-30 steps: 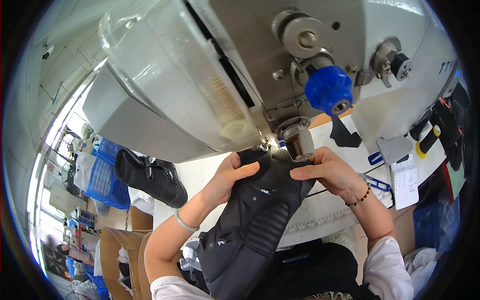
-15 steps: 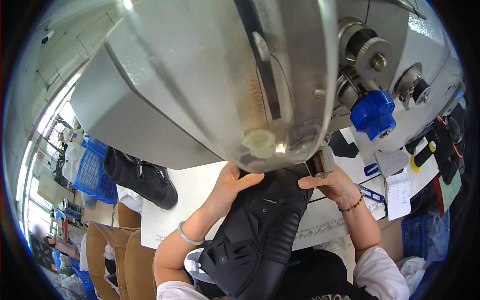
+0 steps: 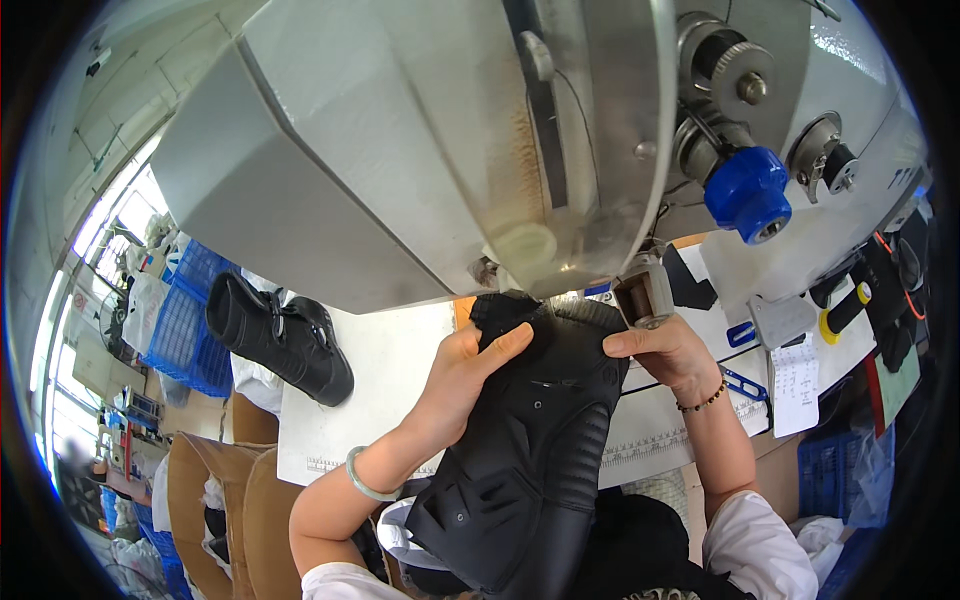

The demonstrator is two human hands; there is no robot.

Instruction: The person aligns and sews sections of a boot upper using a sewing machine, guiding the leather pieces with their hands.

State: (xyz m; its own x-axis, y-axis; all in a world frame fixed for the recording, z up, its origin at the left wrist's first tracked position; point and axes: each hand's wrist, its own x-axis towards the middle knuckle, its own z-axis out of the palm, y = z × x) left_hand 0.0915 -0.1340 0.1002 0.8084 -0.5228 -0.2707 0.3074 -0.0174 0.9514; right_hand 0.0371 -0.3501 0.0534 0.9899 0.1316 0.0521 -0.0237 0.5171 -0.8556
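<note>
The black padded piece [image 3: 530, 440] runs up from six o'clock, its far end beneath the sewing machine [image 3: 380, 150] at twelve. The left hand [image 3: 462, 385] grasps its ten-o'clock edge, the right hand [image 3: 677, 354] its two-o'clock edge, apparently pinching from below too. A black boot [image 3: 280, 340] sits at nine, a notepad [image 3: 796, 385] at three.

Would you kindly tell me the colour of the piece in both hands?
The piece is black, clearest in the head view.
</note>
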